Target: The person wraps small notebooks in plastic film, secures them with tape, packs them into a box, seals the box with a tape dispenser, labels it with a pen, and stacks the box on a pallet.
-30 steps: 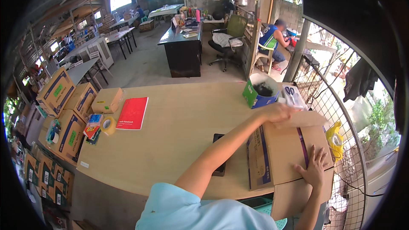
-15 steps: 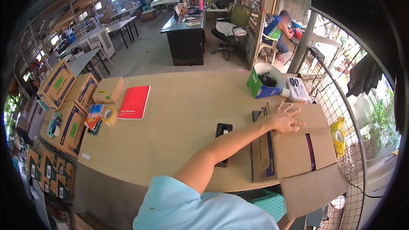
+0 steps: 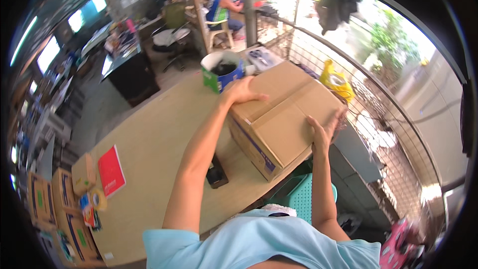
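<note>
A brown cardboard box (image 3: 294,134) sits at the table's right end, its top flaps lying flat with a seam running across. My left hand (image 3: 244,91) clasps its far left edge, thumb lying over the top and the other fingers partly hidden. On the right side, my right hand (image 3: 326,125) grips the box edge, thumb on the top and fingers along the side. A black desk tool (image 3: 216,173), its kind unclear, lies on the table near my left forearm.
Beyond the box stand a green-blue cut-open container (image 3: 216,80) and a tray with scissors (image 3: 262,59). A yellow plastic bag (image 3: 337,83) hangs by the wire fence. At left are a red notebook (image 3: 111,170), a tape roll (image 3: 98,201) and stacked cartons (image 3: 42,197). A teal stool (image 3: 298,194) stands below.
My view has swung right. My right hand has come up onto the box's right side, and my left hand has moved to its far left edge. The flap hanging toward me is now folded up.
</note>
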{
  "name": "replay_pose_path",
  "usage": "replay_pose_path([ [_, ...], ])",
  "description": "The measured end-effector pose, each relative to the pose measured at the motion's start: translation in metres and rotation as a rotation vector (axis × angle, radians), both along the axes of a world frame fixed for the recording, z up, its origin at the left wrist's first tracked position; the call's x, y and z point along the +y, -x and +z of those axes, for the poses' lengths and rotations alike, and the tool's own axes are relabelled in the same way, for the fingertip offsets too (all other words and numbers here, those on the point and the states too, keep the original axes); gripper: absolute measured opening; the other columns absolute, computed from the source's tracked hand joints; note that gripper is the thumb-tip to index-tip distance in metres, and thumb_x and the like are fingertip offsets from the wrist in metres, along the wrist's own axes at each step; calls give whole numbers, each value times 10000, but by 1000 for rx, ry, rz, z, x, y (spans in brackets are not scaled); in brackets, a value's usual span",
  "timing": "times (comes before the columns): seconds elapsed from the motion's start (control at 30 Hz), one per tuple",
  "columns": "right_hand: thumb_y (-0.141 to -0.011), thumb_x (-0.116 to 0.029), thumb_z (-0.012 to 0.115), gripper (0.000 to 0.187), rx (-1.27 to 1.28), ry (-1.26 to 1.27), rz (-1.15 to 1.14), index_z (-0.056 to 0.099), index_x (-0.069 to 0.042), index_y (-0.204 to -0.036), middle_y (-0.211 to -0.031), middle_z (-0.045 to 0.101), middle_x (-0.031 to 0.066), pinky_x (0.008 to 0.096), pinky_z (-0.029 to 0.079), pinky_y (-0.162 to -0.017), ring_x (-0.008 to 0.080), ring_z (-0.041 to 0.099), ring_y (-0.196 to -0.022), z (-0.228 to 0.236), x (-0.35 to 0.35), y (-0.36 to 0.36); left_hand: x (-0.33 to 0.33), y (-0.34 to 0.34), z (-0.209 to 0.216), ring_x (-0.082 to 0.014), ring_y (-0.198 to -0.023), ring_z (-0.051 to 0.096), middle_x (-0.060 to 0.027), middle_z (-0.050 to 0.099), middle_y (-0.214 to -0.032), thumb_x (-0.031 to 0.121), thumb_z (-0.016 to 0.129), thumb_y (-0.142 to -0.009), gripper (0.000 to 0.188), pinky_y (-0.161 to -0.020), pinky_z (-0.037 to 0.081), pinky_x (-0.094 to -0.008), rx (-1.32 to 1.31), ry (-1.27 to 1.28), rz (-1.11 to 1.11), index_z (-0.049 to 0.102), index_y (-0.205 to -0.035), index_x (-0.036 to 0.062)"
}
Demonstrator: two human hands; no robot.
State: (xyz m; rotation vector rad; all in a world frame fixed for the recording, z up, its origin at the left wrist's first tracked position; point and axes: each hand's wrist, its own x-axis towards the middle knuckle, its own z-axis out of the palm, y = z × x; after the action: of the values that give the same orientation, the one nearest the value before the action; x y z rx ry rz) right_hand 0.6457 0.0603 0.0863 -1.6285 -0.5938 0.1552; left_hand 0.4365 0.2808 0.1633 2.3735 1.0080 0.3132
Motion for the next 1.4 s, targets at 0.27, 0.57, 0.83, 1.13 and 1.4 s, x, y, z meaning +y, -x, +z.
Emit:
replay_pose_path([
  [0.27,-684,52,719,1088,242,-117,733,112,-106,-1574,-1540,291,174,335,447,-1022,249,411,-1342,25,16,-83,-139,35,1,-501,-1274,459,-341,370,-1452,709,564,-824,1067,-1066,399,-484,114,-33,243,146,-1546,46],
  [0.57,-734,-24,733,1042,126,-10,1112,142,-168,-1580,-1549,286,156,313,308,-1114,228,365,-1372,26,58,-93,-33,-33,-30,-447,-1468,109,-225,53,-1606,731,392,-892,933,-1128,147,-658,148,-381,45,119,-1569,151],
  [0.83,-778,-572,707,905,-1070,494,435,372,-97,-1472,-1425,454,229,471,480,-942,358,478,-1301,57,-71,33,32,-101,-24,-209,-1000,681,-47,732,-1047,562,636,-806,487,-872,484,-362,-8,38,-4,717,-1128,206],
  [1.13,-773,-285,708,223,-1004,-25,288,677,-98,-891,-1121,664,64,412,495,-839,249,634,-1056,33,-57,94,69,-65,-83,-211,-879,692,-79,737,-1013,348,613,-819,371,-736,499,-338,-345,49,3,717,-1134,182],
  [1.4,-967,-514,465,671,-16,-300,855,475,9,-1388,-1425,484,147,424,322,-1106,245,428,-1326,55,-42,-97,7,-88,-24,-286,-1086,654,-90,710,-1128,395,664,-726,442,-1047,339,-540,-249,-41,87,724,-1148,278],
])
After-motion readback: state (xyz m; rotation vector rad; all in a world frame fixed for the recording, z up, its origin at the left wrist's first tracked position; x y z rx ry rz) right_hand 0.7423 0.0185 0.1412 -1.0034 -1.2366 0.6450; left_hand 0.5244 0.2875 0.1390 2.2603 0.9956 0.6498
